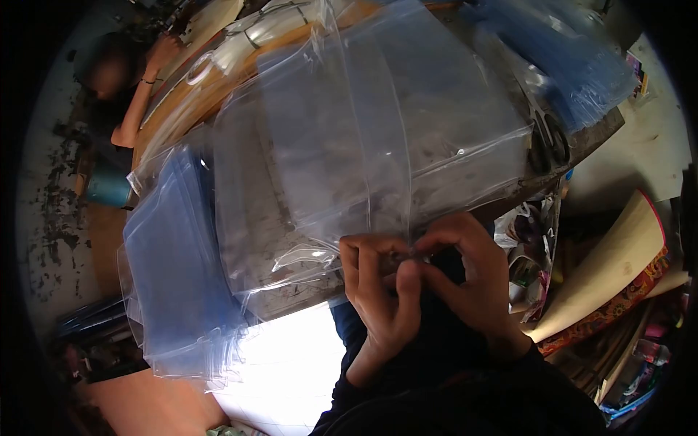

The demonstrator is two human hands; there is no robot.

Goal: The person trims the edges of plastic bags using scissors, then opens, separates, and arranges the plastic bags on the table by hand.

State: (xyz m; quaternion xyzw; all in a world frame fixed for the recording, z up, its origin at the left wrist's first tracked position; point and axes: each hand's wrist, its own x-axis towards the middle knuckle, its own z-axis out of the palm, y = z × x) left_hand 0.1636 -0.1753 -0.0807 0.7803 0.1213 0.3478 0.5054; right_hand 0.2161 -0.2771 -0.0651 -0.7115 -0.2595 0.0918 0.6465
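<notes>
My left hand (382,283) and my right hand (469,272) meet at the near edge of a clear plastic sheet (327,145) spread over the worktable. Fingers of both hands are pinched together at the end of a narrow strip (396,160) that runs up across the sheet. Whatever small part lies between the fingertips is too hidden to make out. A stack of bluish clear plastic pieces (182,254) hangs over the table edge at the left. Black-handled scissors (547,142) lie to the right of the sheet.
Another bluish plastic stack (567,65) lies at the upper right. A person's arm (138,109) rests near the table's far left side. Rolled material (603,269) and assorted items stand at the right, below the table edge. Coiled clear plastic (269,29) lies at the top.
</notes>
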